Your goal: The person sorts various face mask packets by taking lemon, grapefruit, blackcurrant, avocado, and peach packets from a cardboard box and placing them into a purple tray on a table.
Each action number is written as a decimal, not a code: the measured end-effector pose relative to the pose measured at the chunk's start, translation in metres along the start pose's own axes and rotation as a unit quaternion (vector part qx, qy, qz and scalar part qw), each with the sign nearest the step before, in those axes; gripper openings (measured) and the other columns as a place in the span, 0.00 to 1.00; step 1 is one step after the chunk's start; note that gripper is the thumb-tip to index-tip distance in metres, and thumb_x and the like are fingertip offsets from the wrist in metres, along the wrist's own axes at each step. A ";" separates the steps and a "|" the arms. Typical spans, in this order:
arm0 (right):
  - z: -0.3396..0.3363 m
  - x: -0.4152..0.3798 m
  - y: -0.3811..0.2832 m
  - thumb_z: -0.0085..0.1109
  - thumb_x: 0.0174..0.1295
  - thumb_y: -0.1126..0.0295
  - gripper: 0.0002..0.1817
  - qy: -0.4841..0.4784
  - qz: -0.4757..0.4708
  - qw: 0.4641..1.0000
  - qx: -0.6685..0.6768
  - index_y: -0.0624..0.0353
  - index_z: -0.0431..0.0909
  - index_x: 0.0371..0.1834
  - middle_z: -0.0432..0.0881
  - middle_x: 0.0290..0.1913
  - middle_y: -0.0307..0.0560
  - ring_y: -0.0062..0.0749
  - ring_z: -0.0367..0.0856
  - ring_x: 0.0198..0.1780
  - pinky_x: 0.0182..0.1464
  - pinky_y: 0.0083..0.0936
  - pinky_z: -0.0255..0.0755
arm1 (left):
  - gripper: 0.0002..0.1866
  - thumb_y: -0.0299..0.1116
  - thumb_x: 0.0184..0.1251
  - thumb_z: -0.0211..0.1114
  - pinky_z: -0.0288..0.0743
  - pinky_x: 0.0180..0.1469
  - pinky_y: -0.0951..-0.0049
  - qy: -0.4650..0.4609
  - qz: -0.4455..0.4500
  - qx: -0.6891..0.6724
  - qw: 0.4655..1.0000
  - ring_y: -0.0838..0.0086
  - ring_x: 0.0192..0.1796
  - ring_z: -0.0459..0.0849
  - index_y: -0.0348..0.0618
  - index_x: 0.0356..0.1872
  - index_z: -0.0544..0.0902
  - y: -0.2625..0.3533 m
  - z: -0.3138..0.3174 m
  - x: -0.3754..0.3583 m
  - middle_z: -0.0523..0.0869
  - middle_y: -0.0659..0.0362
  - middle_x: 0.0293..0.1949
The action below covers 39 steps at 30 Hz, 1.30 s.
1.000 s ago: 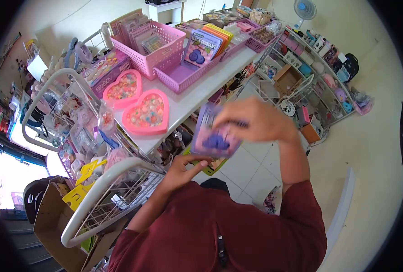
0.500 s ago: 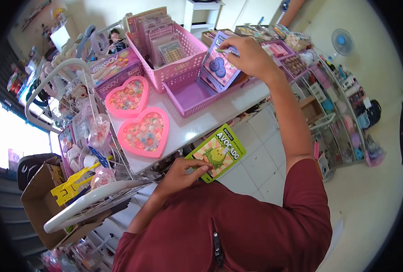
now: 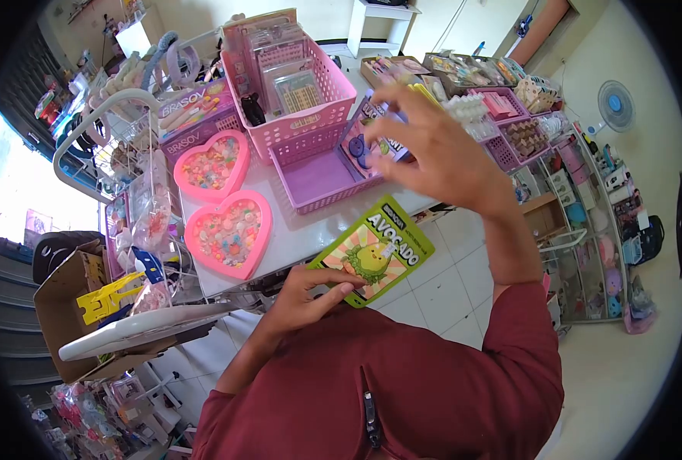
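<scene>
My left hand pinches the lower left corner of a green packet printed AVOCADO, held low in front of my body. Above the table my right hand is open, its fingers spread and a little blurred. Just behind those fingers, a purple packet with a blueberry picture leans in the right end of a shallow purple basket. My right hand hides part of that packet and whatever lies beyond it.
A taller pink basket with several flat packs stands behind the purple one. Two pink heart-shaped boxes lie on the table's left side, near a BRASOV box. Trays of small goods sit at the right. A white rack handle rises at lower left.
My right hand has let go of the blueberry packet, which now sits lower in the purple basket, and its fingers have spread. My left hand still holds the avocado packet.
</scene>
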State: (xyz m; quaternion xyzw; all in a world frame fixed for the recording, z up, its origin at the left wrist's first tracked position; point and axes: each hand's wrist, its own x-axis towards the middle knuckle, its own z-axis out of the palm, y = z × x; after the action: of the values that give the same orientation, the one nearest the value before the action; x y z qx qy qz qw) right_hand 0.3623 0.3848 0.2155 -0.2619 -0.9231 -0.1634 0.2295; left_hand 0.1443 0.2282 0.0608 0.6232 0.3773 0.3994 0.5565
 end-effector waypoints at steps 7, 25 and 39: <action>0.006 -0.002 0.003 0.71 0.61 0.68 0.14 -0.291 -0.003 0.838 0.462 0.58 0.80 0.46 0.81 0.53 0.47 0.40 0.80 0.57 0.61 0.33 0.73 | 0.19 0.25 0.75 0.63 0.80 0.58 0.69 0.035 0.087 -0.099 0.991 0.69 0.58 0.85 0.34 0.64 0.81 -0.017 -0.005 0.010 0.84 0.47 0.62; 0.068 0.046 0.052 0.69 0.53 0.70 0.23 -0.270 0.097 0.952 0.111 0.62 0.79 0.54 0.77 0.60 0.56 0.54 0.78 0.61 0.64 0.42 0.72 | 0.25 0.38 0.68 0.72 0.74 0.61 0.54 0.163 0.241 0.398 0.870 0.50 0.61 0.80 0.35 0.61 0.79 0.043 -0.006 0.068 0.81 0.44 0.60; -0.039 -0.072 0.022 0.75 0.57 0.68 0.22 -0.038 0.047 0.965 0.254 0.59 0.80 0.54 0.75 0.65 0.53 0.43 0.83 0.53 0.55 0.36 0.79 | 0.36 0.58 0.76 0.59 0.82 0.36 0.47 0.151 -0.003 0.448 0.881 0.40 0.34 0.88 0.22 0.48 0.79 0.043 -0.006 0.148 0.87 0.35 0.35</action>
State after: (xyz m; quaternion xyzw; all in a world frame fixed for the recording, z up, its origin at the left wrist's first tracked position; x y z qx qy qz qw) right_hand 0.4426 0.3560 0.2157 -0.2443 -0.9289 0.0979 0.2606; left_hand 0.1987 0.3613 0.1159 0.7368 0.5977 0.2754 0.1551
